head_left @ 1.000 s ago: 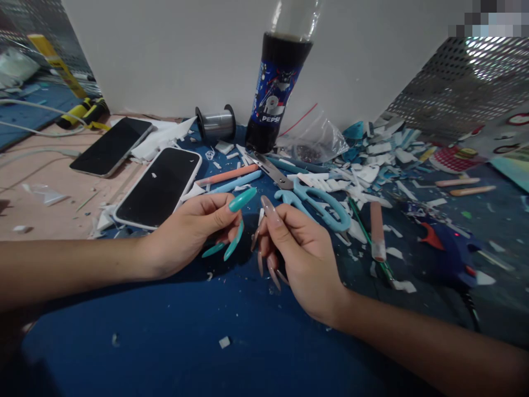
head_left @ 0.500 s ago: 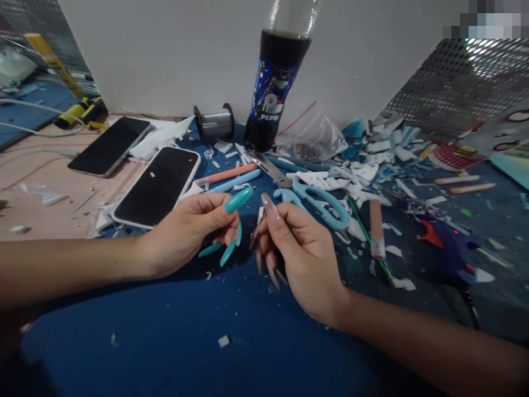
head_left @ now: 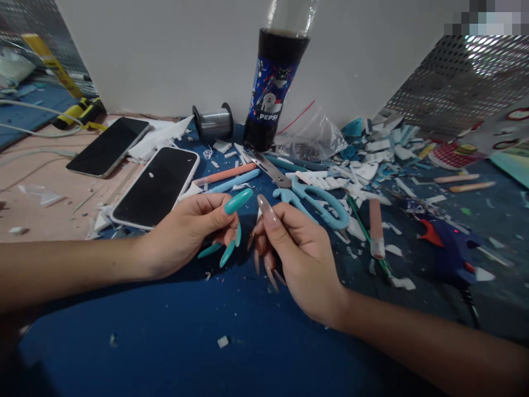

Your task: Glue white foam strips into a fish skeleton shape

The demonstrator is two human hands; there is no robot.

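My left hand (head_left: 185, 234), with long teal nails, is closed in a pinch, its thumb pressed toward the forefinger. Facing it across a small gap, my right hand (head_left: 303, 259) has long glossy brownish nails and is pinched too, thumb over forefinger. Whatever either pinch may hold is hidden or too small to make out. Just beyond the right hand lie scissors with light blue handles (head_left: 320, 201). Close behind my left hand is a phone in a white case (head_left: 155, 184). An orange stick (head_left: 225, 173) and a light blue stick (head_left: 237, 181) lie beyond the hands.
A Pepsi bottle (head_left: 270, 94) stands before a pale board (head_left: 165, 49), beside a wire spool (head_left: 212, 122). Foam scraps (head_left: 384, 146) pile up at right, near a dark blue glue gun (head_left: 452, 248). A second phone (head_left: 108, 146) lies at left. Small white bits dot the blue surface (head_left: 173, 342).
My right hand's thumb tip has shifted slightly left, closer to the left hand's thumb. The left hand is almost unmoved, and the objects around stay put.
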